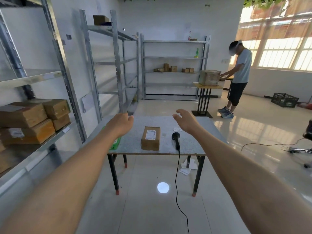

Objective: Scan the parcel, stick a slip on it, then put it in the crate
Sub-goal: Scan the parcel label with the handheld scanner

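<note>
A small brown cardboard parcel [150, 138] with a white label on top lies near the front edge of a grey speckled table [131, 142]. To its right rests a black handheld scanner [176, 140], its cable hanging to the floor. White slips [177, 128] lie behind the scanner, partly hidden by my right hand. Both arms are stretched out above the table. My left hand [121, 123] hovers left of the parcel with fingers curled and empty. My right hand [185, 121] hovers above the scanner, fingers apart, holding nothing. A dark crate [284, 100] sits on the floor far right.
Metal shelving [70, 92] with cardboard boxes [32, 120] lines the left side. A green item [116, 142] lies at the table's left edge. Another person [238, 78] works at a small table [205, 86] at the back right. Papers [188, 166] and cables [270, 144] lie on the floor.
</note>
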